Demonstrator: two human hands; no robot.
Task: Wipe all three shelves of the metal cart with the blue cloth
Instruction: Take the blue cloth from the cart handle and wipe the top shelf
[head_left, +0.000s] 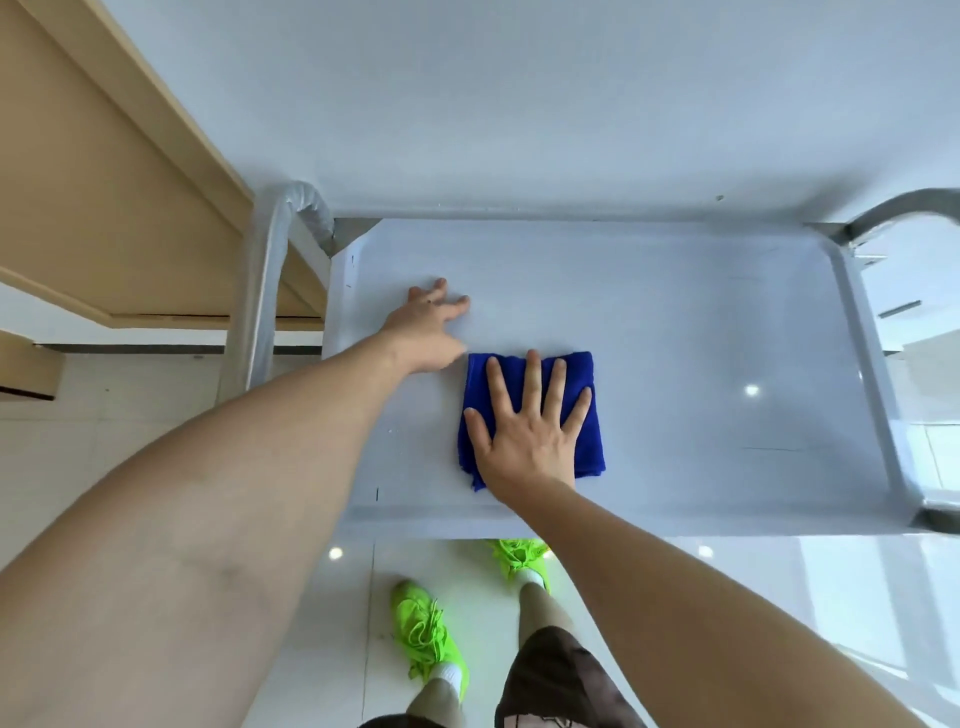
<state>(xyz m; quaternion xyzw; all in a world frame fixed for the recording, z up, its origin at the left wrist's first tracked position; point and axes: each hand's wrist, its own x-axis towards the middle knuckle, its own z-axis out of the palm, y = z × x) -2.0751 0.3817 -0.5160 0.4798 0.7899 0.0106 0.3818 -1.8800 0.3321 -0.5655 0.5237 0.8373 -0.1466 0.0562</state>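
The right hand lies flat on the blue cloth, fingers straight and spread, palm pressing the folded square down onto the top shelf of the metal cart. It grasps nothing; it simply bears on the fabric. The cloth sits directly under this hand, its far edge showing just beyond the fingertips and its near edge hidden by the wrist, close to the front lip of the shelf.

The left hand rests on the bare shelf just to the left of the cloth and a little farther out, fingers loosely extended, holding nothing. It seems to brace the cart, though that is a judgement.

What the next stroke turns on: most of the unwiped-looking surface stretches away to the right of the right hand, toward the raised rim and the handle at that end, and forward toward the back edge. The shelf's long axis runs left to right, so sweeping sideways along it would likely cover the most ground. The right hand already owns the cloth and is the nearer one to that open stretch.

The two lower shelves are hidden beneath the top one, so the job appears to be at its first stage.
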